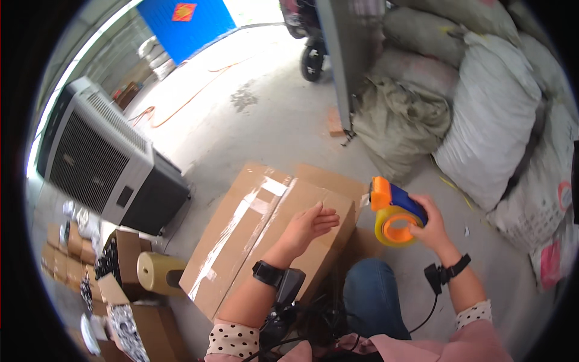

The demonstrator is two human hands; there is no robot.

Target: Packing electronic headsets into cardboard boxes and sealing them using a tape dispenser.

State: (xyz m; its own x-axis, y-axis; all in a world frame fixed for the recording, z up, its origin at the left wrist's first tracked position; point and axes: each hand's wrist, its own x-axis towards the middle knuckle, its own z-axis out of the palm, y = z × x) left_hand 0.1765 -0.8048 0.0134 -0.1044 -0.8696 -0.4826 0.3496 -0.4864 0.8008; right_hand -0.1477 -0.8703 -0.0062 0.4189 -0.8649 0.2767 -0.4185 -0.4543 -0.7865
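A large brown cardboard box lies in front of me, with strips of clear tape and white marks along its upper face. Over its right part, my left hand is held with the fingers stretched out and nothing in them; whether it touches the cardboard I cannot tell. To the right of the box, my right hand grips a tape dispenser with an orange head and a blue body. A yellow tape roll sits on it. A short tape end shows at the dispenser's head, close to the box's right edge.
A grey air cooler stands at the left, near a yellow plastic stool. Open cartons fill the lower left. Stuffed sacks are piled at the right, behind a grey panel. An orange cord crosses the floor.
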